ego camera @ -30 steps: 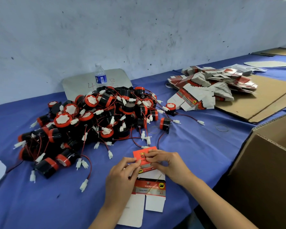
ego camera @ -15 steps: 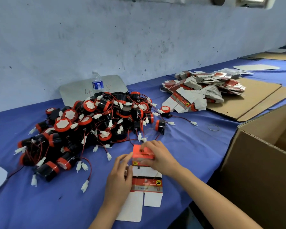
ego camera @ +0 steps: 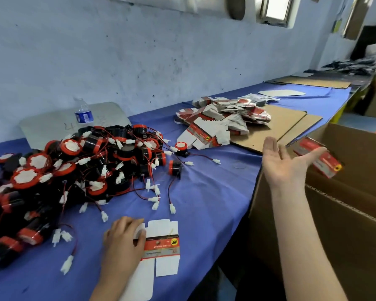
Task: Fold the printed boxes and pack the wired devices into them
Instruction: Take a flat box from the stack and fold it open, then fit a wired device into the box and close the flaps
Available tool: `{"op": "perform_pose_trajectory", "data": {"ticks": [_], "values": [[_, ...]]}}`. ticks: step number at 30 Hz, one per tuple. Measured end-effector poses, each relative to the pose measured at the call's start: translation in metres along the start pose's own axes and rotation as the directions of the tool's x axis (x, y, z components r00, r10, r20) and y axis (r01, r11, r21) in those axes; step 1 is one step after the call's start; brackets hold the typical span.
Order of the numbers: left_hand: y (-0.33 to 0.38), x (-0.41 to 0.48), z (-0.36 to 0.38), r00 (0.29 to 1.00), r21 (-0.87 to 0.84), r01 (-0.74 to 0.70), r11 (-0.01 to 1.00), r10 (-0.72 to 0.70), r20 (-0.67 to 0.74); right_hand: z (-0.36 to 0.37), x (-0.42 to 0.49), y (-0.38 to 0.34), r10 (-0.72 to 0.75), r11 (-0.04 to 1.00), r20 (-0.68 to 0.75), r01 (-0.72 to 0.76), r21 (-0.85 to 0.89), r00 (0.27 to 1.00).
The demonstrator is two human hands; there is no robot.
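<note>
My right hand (ego camera: 280, 164) is stretched out to the right, palm up with straight fingers. A folded red printed box (ego camera: 319, 161) is in the air just beyond its fingertips, over the open brown carton (ego camera: 345, 224). My left hand (ego camera: 123, 242) rests on a flat unfolded printed box (ego camera: 163, 242) lying on the blue table near the front edge. A big heap of black and red wired devices (ego camera: 74, 166) with white plugs covers the left of the table. More flat printed boxes (ego camera: 221, 122) are piled at the back right.
A water bottle (ego camera: 84, 114) stands behind the device heap against a grey board. Brown cardboard sheets (ego camera: 287, 124) lie under and beside the box pile. A rubber band (ego camera: 239, 165) lies on the blue cloth. The carton stands against the table's right edge.
My right hand lifted the folded red box off the table, swung it right toward the carton and opened. My left hand stayed on the flat box. The view turned right.
</note>
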State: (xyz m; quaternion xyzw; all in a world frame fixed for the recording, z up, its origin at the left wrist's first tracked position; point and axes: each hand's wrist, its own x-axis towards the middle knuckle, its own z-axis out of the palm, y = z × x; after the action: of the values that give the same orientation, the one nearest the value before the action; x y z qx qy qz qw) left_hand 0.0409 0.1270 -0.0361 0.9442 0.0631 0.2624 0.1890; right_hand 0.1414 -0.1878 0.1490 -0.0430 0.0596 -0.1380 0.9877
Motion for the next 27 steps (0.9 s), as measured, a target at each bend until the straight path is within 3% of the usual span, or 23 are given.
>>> {"op": "perform_pose_trajectory", "data": {"ticks": [2,3,4,5,7,8,9,13,16,18,20,23,27], "values": [[0.000,0.000,-0.003,0.997,0.028,-0.033,0.999,0.034,-0.064,-0.018,-0.007,0.020,0.097,0.972,0.005,-0.093,-0.217,0.995],[0.000,0.001,-0.005,0.995,0.008,-0.024,1.000,0.025,-0.096,-0.032,-0.014,0.036,0.153,0.900,0.007,-0.136,-0.414,0.988],[-0.001,0.000,-0.005,0.992,-0.025,-0.009,1.000,0.006,-0.127,-0.048,-0.024,0.054,0.204,0.731,0.000,-0.152,-0.665,0.979],[-0.001,0.000,-0.006,0.988,-0.060,0.011,0.998,-0.020,-0.153,-0.066,-0.037,0.073,0.262,0.487,0.007,-0.126,-0.864,0.965],[0.002,-0.001,-0.009,0.982,-0.169,0.077,0.983,-0.104,-0.157,-0.106,-0.065,0.107,0.440,0.052,0.025,0.002,-0.999,0.898],[0.003,-0.001,-0.010,0.980,-0.236,0.106,0.966,-0.142,-0.142,-0.122,-0.077,0.119,0.495,-0.051,0.021,0.053,-0.997,0.869],[0.004,-0.002,-0.012,0.977,-0.293,0.114,0.949,-0.160,-0.139,-0.134,-0.086,0.130,0.509,-0.085,0.032,0.088,-0.993,0.860],[0.009,-0.004,-0.021,0.964,-0.385,0.041,0.922,-0.137,-0.226,-0.145,-0.103,0.158,0.458,-0.083,0.136,0.194,-0.977,0.878],[0.009,-0.003,-0.024,0.937,-0.488,0.062,0.871,-0.219,-0.272,-0.144,-0.104,0.166,0.448,0.032,0.179,0.184,-0.982,0.876],[0.007,-0.003,-0.030,0.890,-0.697,0.232,0.678,-0.438,-0.129,-0.146,-0.101,0.164,0.489,0.094,0.221,0.201,-0.975,0.844],[0.005,-0.003,-0.035,0.839,-0.804,0.380,0.457,-0.536,0.092,-0.150,-0.096,0.161,0.528,0.151,0.247,0.196,-0.969,0.813],[0.000,-0.001,-0.032,0.865,-0.766,0.443,0.465,-0.447,0.228,-0.156,-0.092,0.159,0.533,0.285,0.215,0.066,-0.956,0.819],[-0.001,0.001,-0.029,0.881,-0.773,0.429,0.467,-0.406,0.243,-0.159,-0.085,0.157,0.539,0.443,0.084,-0.197,-0.875,0.838]]}}
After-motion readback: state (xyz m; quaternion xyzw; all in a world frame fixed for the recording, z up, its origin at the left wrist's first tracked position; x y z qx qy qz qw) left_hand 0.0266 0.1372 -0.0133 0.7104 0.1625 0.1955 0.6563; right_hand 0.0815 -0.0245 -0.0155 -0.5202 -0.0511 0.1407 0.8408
